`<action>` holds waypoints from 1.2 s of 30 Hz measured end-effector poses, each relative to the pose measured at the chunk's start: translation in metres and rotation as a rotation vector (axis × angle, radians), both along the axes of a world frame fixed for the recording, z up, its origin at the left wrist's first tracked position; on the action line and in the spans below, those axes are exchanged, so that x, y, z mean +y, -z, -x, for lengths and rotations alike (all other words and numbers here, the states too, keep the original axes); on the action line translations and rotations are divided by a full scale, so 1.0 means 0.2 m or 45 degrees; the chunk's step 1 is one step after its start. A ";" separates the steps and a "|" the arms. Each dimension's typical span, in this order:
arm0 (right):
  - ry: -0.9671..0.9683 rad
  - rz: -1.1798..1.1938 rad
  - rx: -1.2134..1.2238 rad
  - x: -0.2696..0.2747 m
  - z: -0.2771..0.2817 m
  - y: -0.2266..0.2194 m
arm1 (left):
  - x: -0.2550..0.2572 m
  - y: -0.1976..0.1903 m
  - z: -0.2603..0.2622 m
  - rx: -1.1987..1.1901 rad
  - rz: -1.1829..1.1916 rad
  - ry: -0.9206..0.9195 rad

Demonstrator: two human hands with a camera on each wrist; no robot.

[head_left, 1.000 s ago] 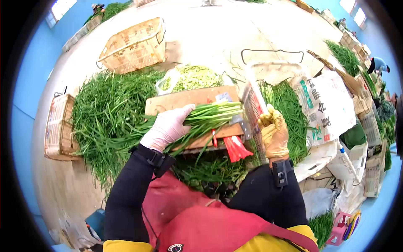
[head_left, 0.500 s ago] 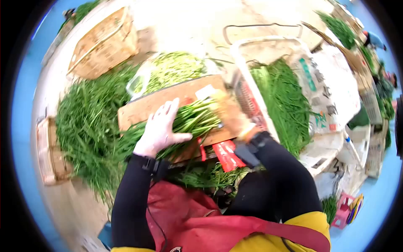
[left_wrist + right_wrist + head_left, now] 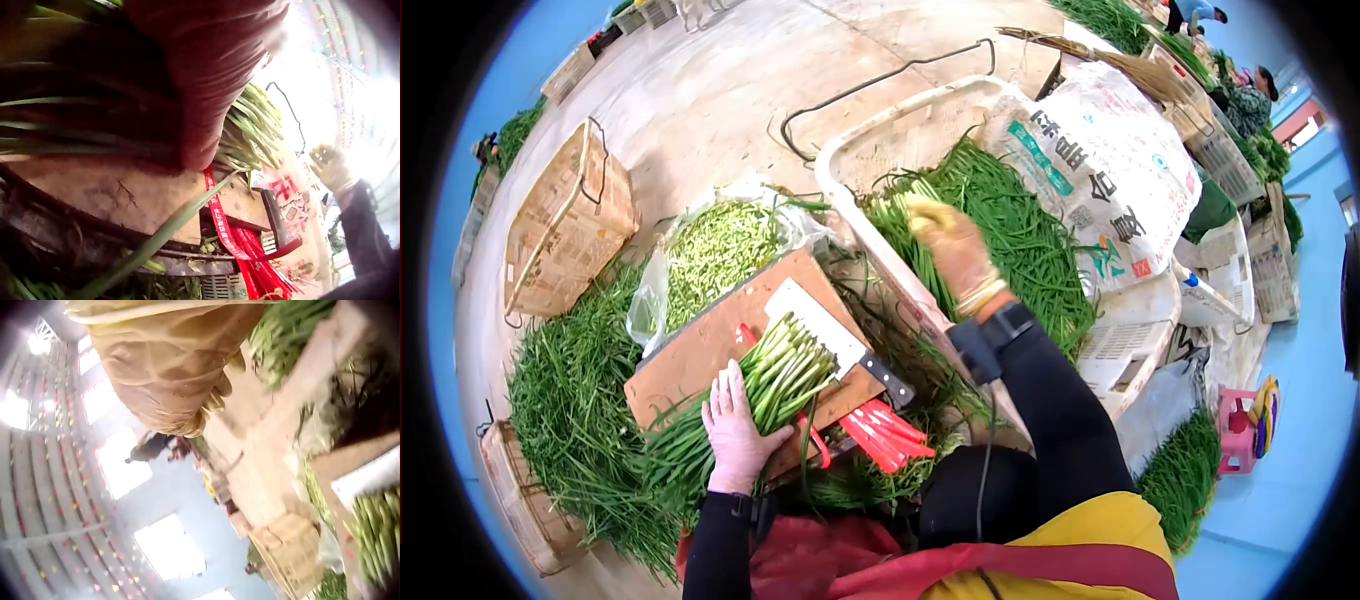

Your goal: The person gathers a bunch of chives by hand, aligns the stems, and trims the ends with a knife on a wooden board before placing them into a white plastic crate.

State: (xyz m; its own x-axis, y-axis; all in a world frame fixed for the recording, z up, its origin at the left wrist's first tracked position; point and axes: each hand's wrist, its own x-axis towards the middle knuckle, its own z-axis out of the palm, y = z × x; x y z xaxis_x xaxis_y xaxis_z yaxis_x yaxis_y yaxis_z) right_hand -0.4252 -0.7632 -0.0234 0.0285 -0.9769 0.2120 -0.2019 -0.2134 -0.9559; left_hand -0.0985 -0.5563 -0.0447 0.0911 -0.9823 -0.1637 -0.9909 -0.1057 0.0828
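In the head view the left hand (image 3: 738,432), in a pale glove, lies with spread fingers on a bundle of green stalks (image 3: 785,372) on a wooden board (image 3: 690,345). A cleaver (image 3: 822,325) with a black handle lies flat on the board beside the stalk ends. The right hand (image 3: 948,245), in a yellowish glove, is over the green stalks (image 3: 1010,210) in a white crate (image 3: 870,235); its fingertips are partly hidden, and its fingers look curled in the right wrist view. Red strips (image 3: 885,435) hang at the board's near edge.
A bag of chopped pale pieces (image 3: 720,250) sits behind the board. Loose greens (image 3: 580,420) are heaped at the left, near an upright tan crate (image 3: 565,225). A printed white sack (image 3: 1100,160) drapes over the white crate's far right side. A pink stool (image 3: 1236,430) stands at the right.
The right hand has moved from the stalk ends on the board to above the white crate. The left hand stays on the bundle. The head view has swung to the right.
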 end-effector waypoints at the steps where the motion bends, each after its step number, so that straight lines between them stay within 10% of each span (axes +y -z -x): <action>1: 0.057 -0.098 0.107 -0.06 0.14 0.07 | 0.00 0.01 -0.01 -0.001 0.016 0.023; 16: 0.010 -0.663 0.801 -0.76 0.26 0.88 | -0.03 0.03 -0.05 0.024 0.000 0.092; 26: -0.292 -0.750 1.369 -0.75 0.06 0.59 | -0.03 0.01 -0.06 -0.010 -0.043 0.092; 36: -0.369 -0.652 1.129 -0.75 -0.02 0.60 | -0.03 -0.01 -0.04 -0.016 -0.054 0.101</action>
State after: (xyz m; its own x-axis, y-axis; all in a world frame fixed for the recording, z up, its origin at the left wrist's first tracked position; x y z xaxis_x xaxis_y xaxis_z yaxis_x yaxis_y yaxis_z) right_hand -0.4205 -0.9137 -0.1444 0.2168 -0.8749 -0.4330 -0.8761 0.0212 -0.4817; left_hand -0.0896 -0.5630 -0.0423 0.0157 -0.9787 -0.2046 -0.9973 -0.0301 0.0675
